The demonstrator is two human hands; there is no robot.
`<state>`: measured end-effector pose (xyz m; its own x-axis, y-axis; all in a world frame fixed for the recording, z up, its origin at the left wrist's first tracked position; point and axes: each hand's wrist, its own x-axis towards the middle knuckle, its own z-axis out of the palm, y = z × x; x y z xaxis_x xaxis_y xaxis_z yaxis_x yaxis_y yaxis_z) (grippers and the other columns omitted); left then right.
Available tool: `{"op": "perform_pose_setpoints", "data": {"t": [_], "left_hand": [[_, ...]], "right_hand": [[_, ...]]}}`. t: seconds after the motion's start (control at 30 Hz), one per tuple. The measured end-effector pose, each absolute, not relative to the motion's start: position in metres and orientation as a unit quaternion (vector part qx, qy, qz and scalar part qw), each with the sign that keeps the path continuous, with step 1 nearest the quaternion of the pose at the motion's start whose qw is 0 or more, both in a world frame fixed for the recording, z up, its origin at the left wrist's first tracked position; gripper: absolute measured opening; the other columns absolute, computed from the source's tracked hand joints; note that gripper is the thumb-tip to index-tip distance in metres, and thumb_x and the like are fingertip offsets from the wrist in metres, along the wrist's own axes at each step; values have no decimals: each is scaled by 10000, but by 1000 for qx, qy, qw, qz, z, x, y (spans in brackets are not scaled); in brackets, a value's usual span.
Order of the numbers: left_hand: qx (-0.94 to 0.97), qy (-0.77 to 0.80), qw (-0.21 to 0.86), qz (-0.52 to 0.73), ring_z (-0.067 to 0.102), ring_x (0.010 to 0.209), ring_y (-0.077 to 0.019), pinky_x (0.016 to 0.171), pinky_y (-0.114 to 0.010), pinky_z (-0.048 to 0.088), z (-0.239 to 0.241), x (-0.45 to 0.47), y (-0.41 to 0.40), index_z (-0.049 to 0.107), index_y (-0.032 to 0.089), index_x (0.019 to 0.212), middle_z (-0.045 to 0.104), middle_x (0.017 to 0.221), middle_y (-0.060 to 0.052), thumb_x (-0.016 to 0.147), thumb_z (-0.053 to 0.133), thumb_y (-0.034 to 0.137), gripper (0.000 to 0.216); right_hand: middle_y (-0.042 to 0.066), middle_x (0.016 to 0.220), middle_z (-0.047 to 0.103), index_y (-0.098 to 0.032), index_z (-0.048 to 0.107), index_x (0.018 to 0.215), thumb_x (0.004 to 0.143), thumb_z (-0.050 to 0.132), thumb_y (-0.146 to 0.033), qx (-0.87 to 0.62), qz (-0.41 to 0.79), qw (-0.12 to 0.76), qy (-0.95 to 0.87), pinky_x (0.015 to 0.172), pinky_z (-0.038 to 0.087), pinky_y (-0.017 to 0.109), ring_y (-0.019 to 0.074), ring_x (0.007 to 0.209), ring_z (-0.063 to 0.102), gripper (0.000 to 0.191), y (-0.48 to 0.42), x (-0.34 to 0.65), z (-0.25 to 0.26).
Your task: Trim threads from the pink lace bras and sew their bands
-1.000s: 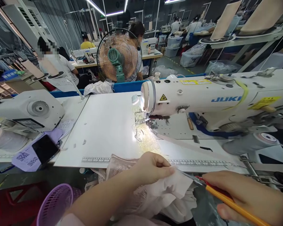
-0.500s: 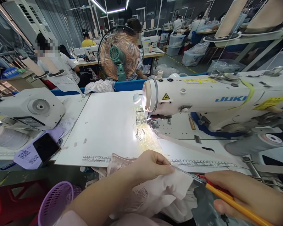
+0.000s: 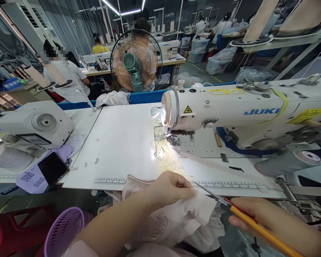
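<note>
My left hand (image 3: 168,189) pinches the upper edge of a pale pink lace fabric piece (image 3: 182,219) at the front edge of the sewing table (image 3: 123,142). My right hand (image 3: 270,221) is closed round yellow-handled thread snips (image 3: 246,221), whose thin blades point left and touch the fabric edge beside my left fingers. A strip of fabric runs from my hands up to the needle area (image 3: 172,140) of the white JUKI sewing machine (image 3: 243,110), lit by the machine's lamp.
A second white machine (image 3: 34,125), a black phone (image 3: 52,167) on purple paper and a purple basket (image 3: 64,232) lie left. A printed ruler (image 3: 109,181) runs along the table's front. A standing fan (image 3: 136,62) and other workers sit behind.
The snips have tilted and their blades moved slightly left along the fabric edge. My left hand keeps its pinch. A person behind the fan has shifted.
</note>
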<state>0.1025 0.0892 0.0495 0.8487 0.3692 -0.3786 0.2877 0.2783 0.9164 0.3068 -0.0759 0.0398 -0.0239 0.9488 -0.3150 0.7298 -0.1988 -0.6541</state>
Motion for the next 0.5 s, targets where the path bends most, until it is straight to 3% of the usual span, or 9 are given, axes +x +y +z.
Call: {"op": "perform_pose_setpoints", "data": {"t": [0.13, 0.27, 0.43, 0.5], "left_hand": [[639, 252, 725, 51, 412, 545, -93, 518, -242, 308, 52, 98, 85, 626, 127, 629, 516, 573, 15, 673, 692, 334, 222], [669, 232, 702, 73, 390, 536, -82, 504, -227, 298, 50, 90, 76, 599, 134, 703, 486, 591, 26, 739, 655, 326, 203], [693, 176, 692, 103, 458, 552, -86, 508, -205, 344, 51, 71, 74, 529, 166, 894, 537, 679, 20, 793, 628, 429, 299], [761, 122, 631, 82, 543, 630, -117, 573, -225, 422, 56, 59, 80, 546, 176, 968, 606, 768, -10, 764, 660, 478, 381]], "right_hand": [[21, 596, 535, -219, 509, 630, 830, 515, -554, -686, 319, 228, -613, 488, 384, 282, 180, 539, 485, 390, -65, 300, 50], [44, 796, 618, -221, 620, 862, 809, 586, -503, -628, 331, 359, -605, 610, 463, 296, 199, 687, 564, 289, -48, 274, 58], [-34, 624, 430, -214, 457, 649, 826, 589, -430, -610, 419, 375, -559, 527, 398, 252, 131, 572, 412, 308, -34, 234, 59], [-29, 617, 443, -222, 456, 653, 844, 567, -408, -598, 414, 381, -571, 525, 418, 258, 137, 569, 436, 289, -38, 224, 50]]}}
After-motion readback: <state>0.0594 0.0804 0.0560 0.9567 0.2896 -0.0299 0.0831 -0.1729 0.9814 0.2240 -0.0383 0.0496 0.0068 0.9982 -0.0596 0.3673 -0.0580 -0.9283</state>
